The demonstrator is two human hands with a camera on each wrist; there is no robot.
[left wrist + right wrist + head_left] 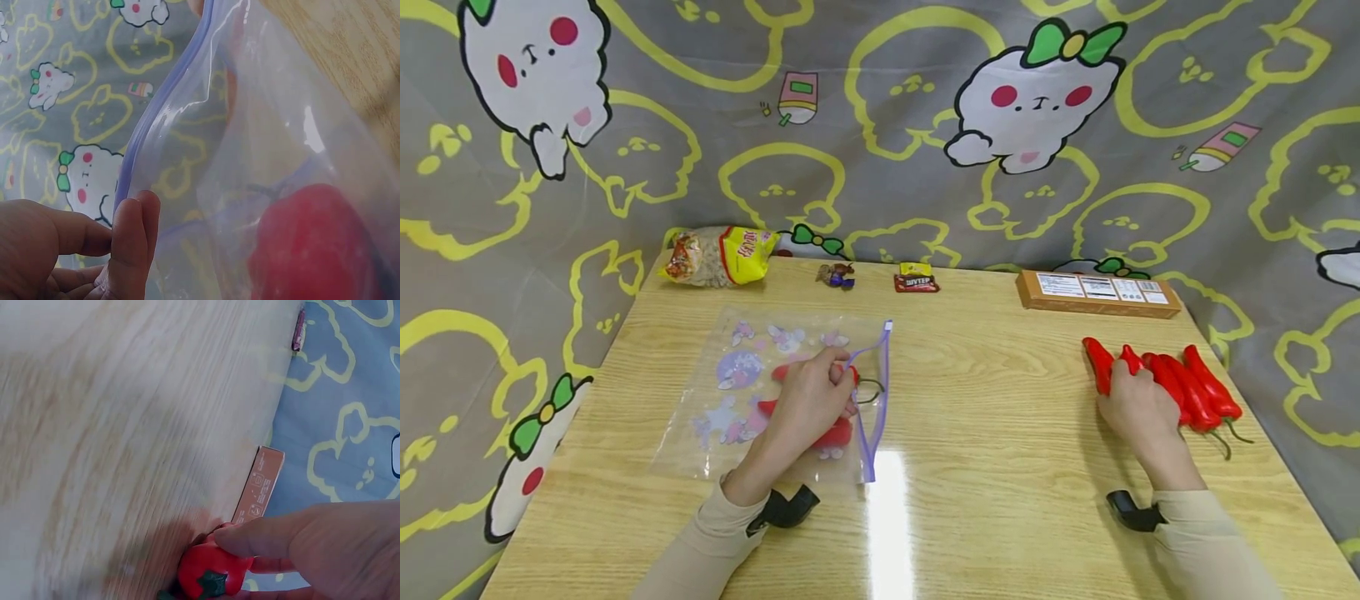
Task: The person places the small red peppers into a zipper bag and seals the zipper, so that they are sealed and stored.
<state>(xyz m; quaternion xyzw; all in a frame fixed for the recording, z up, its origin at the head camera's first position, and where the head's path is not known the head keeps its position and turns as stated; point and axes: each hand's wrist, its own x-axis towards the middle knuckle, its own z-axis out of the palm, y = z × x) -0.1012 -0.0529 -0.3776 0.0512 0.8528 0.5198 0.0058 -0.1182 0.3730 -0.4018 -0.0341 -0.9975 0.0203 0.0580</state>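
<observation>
A clear zip bag (737,371) with a purple seal and cartoon prints lies on the left, its mouth facing right. Red peppers (312,244) show through its film. My left hand (812,398) pinches the bag's edge near the seal between thumb and fingers, which holds the mouth apart. Over on the right, my right hand (1142,417) grips a red pepper (209,565), thumb on one side and fingers on the other. Several more red peppers (1198,396) with green stems lie side by side beside that hand. The hand hides part of the row.
Along the back of the wooden table (985,400) are a yellow-labelled food bag (718,257), small wrapped sweets (837,276), a red-wrapped bar (917,283) and a long brown box (1097,294). Patterned grey cloth (887,125) hangs behind and at both sides.
</observation>
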